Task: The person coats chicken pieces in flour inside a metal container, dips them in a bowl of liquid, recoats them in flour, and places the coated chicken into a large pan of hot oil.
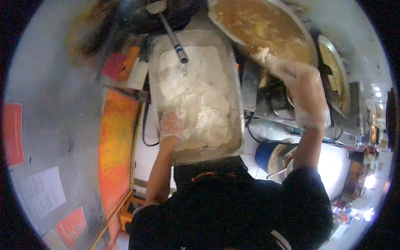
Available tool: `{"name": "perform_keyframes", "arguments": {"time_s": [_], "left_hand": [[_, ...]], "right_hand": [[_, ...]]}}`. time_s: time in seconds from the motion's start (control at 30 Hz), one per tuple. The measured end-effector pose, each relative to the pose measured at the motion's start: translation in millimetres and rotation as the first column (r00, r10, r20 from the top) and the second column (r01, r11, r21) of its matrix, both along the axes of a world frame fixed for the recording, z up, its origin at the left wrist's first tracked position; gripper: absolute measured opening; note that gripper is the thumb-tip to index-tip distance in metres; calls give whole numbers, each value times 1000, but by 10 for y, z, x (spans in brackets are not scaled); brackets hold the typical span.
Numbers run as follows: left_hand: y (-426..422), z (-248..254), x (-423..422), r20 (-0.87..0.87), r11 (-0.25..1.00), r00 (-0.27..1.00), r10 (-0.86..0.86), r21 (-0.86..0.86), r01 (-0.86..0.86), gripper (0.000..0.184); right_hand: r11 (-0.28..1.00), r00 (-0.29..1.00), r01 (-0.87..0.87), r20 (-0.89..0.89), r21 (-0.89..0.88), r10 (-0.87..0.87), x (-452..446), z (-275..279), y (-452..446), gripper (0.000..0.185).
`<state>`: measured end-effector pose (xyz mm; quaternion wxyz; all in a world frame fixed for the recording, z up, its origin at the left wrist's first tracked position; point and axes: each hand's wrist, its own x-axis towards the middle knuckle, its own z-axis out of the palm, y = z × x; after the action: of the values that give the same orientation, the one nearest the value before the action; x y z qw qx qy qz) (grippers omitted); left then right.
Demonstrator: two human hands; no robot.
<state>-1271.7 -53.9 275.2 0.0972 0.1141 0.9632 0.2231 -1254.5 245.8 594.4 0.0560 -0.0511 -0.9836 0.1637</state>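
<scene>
A large metal tray holds white flour with clumps at its near end. My left hand, in a clear plastic glove, reaches into the flour at the tray's left side; its fingers are partly buried. My right hand, also in a clear glove, is raised to the right of the tray and smeared by motion. At its fingertips is a pale, crumbly flour-coated piece, over the near edge of a wide pan of brown frying oil. What the piece is inside cannot be made out.
A long-handled utensil lies across the tray's far end. Another oil-filled pan stands at the right. A blue bucket with a ladle is below on the right. An orange panel borders the left.
</scene>
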Motion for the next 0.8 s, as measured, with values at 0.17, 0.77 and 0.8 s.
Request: {"name": "perform_keyframes", "arguments": {"time_s": [0.17,0.77,0.8], "left_hand": [[-19,96,83,109,984,979,169,-75,-162,46],[306,581,142,116,941,942,314,91,-325,53],[294,555,161,121,946,946,301,89,-312,53]], "right_hand": [[899,905,-247,246,-361,348,-24,-1932,-591,36],[933,928,-344,109,-110,355,4,-3003,-1183,33],[945,939,-309,124,-106,321,84,-2960,-1160,32]]}}
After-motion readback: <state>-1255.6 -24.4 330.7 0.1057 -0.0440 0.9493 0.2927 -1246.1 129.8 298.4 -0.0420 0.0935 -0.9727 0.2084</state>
